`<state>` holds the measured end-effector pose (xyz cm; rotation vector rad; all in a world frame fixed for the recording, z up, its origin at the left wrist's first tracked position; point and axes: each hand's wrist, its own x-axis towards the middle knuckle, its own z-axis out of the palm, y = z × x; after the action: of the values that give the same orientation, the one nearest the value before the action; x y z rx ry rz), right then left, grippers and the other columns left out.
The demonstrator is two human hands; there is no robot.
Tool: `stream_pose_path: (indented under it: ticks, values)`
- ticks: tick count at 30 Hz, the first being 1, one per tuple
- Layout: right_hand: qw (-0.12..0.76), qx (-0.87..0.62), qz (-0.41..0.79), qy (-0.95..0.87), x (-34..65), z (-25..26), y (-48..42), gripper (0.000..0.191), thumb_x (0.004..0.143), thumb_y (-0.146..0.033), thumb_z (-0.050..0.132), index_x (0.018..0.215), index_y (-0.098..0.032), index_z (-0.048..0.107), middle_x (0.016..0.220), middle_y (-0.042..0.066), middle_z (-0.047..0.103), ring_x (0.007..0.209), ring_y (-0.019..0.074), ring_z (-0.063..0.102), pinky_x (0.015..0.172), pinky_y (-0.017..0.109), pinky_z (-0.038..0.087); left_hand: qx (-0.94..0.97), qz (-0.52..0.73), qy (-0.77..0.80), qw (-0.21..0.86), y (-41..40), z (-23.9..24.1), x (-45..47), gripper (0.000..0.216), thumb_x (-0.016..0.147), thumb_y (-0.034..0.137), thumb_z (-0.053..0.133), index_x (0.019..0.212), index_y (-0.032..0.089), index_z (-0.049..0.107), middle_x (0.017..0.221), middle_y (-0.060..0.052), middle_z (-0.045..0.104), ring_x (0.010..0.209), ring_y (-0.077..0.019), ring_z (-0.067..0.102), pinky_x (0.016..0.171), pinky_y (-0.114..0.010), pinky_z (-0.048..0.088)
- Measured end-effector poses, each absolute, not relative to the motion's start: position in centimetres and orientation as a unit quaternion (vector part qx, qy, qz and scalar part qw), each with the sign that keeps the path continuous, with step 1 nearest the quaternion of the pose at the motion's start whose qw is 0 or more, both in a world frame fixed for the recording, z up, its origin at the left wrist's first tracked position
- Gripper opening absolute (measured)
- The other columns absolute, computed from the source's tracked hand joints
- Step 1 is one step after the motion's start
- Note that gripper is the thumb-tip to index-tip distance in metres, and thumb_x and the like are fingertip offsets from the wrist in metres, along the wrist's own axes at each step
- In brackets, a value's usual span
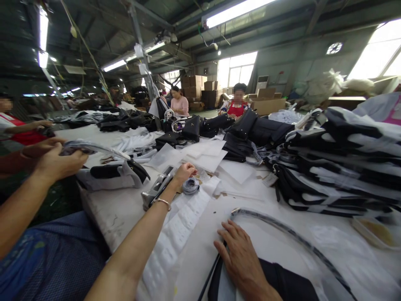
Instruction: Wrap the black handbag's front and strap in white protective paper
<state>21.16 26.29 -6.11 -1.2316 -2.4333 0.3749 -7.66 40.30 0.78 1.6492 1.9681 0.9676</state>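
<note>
- While our left hand (pixel 185 171) reaches far across the white table (pixel 125 209), its fingers curl loosely over a small grey coil of cord (pixel 191 186); whether they grip it, we cannot tell
- Our right hand (pixel 241 259) lies flat, fingers spread, on a black fabric piece (pixel 282 282) at the near edge
- Beside it a long, thin wrapped strap (pixel 291 236) curves over bare tabletop
- Glossy plastic sleeves (pixel 175 234) run under our left forearm
- Stacked black bags in white wrapping (pixel 338 167) crowd the right side
</note>
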Motion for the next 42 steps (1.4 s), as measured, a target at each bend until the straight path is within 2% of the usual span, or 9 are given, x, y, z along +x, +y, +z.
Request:
stream_pose_path:
  ticks: [5,11,16,19,23,27,32,35,42]
  values:
    - [0.204,-0.437,0.133,-0.866,21.0,-6.1,26.2,0.027,0.092,-0.034,0.059,0.114,-0.024,0.071,0.133,0.006,0.063,0.132,0.0304,0.048,0.110,0.048,0.037,0.582,0.269,0.757,0.127,41.1,0.0,-6.2,0.014,0.088,0.025,0.056,0.084,0.017,0.067,0.090,-0.007,0.072,0.092,-0.0208,0.067,0.084,-0.032,0.050]
    - [0.221,-0.457,0.157,-0.847,20.9,-6.5,26.1,0.022,0.091,-0.033,0.062,0.110,-0.027,0.072,0.133,0.003,0.063,0.132,0.0282,0.047,0.113,0.046,0.034,0.586,0.162,0.790,0.078,44.9,-1.2,-2.4,0.032,0.092,0.044,0.061,0.103,0.014,0.065,0.104,-0.008,0.067,0.100,-0.0220,0.063,0.092,-0.045,0.050]
    - [0.213,-0.463,0.191,-0.839,20.8,-6.0,26.1,0.021,0.091,-0.034,0.062,0.108,-0.027,0.072,0.133,0.002,0.063,0.134,0.0276,0.046,0.113,0.045,0.033,0.600,0.103,0.791,0.055,46.5,-2.5,-1.6,0.031,0.095,0.037,0.059,0.117,0.015,0.060,0.117,-0.009,0.062,0.105,-0.0226,0.062,0.092,-0.045,0.052]
    - [0.205,-0.463,0.206,-0.838,20.8,-5.5,26.1,0.021,0.091,-0.034,0.061,0.107,-0.027,0.072,0.133,0.002,0.062,0.135,0.0278,0.045,0.114,0.046,0.031,0.602,0.093,0.793,0.033,46.3,-2.8,-2.4,0.032,0.096,0.038,0.057,0.118,0.015,0.060,0.120,-0.010,0.061,0.108,-0.0236,0.060,0.095,-0.047,0.050]
    - [0.202,-0.463,0.213,-0.836,20.9,-5.0,26.1,0.021,0.092,-0.034,0.059,0.107,-0.026,0.072,0.133,0.003,0.062,0.136,0.0270,0.043,0.115,0.046,0.029,0.594,0.092,0.799,0.010,46.1,-2.6,-2.8,0.039,0.094,0.045,0.055,0.117,0.015,0.063,0.121,-0.015,0.063,0.112,-0.0280,0.059,0.094,-0.042,0.048]
    - [0.193,-0.460,0.216,-0.839,21.0,-5.1,26.2,0.022,0.092,-0.035,0.058,0.107,-0.026,0.071,0.135,0.003,0.061,0.136,0.0279,0.043,0.115,0.046,0.030,0.601,0.092,0.794,0.001,46.6,-2.5,-1.8,0.047,0.088,0.052,0.062,0.119,0.017,0.065,0.124,-0.017,0.062,0.115,-0.0307,0.057,0.095,-0.038,0.045]
    - [0.214,-0.454,0.210,-0.839,21.0,-5.6,26.2,0.020,0.092,-0.036,0.058,0.106,-0.028,0.071,0.133,0.002,0.062,0.135,0.0275,0.044,0.114,0.046,0.031,0.618,0.058,0.784,0.017,47.6,-2.4,-1.0,0.031,0.090,0.040,0.064,0.105,0.013,0.067,0.112,-0.014,0.066,0.112,-0.0272,0.059,0.100,-0.046,0.042]
    - [0.220,-0.457,0.208,-0.836,20.9,-5.6,26.2,0.019,0.091,-0.035,0.060,0.105,-0.027,0.071,0.132,0.002,0.062,0.134,0.0272,0.045,0.114,0.045,0.032,0.632,0.046,0.773,0.025,47.8,-2.3,-1.3,0.030,0.094,0.039,0.060,0.108,0.013,0.064,0.115,-0.010,0.064,0.110,-0.0244,0.059,0.101,-0.050,0.044]
    - [0.218,-0.454,0.210,-0.838,20.9,-5.1,26.1,0.017,0.090,-0.033,0.061,0.103,-0.026,0.072,0.131,0.002,0.063,0.134,0.0278,0.045,0.113,0.044,0.034,0.661,0.077,0.742,0.073,47.7,-2.5,-1.0,0.032,0.094,0.037,0.060,0.117,0.015,0.061,0.123,-0.011,0.060,0.110,-0.0240,0.059,0.096,-0.047,0.049]
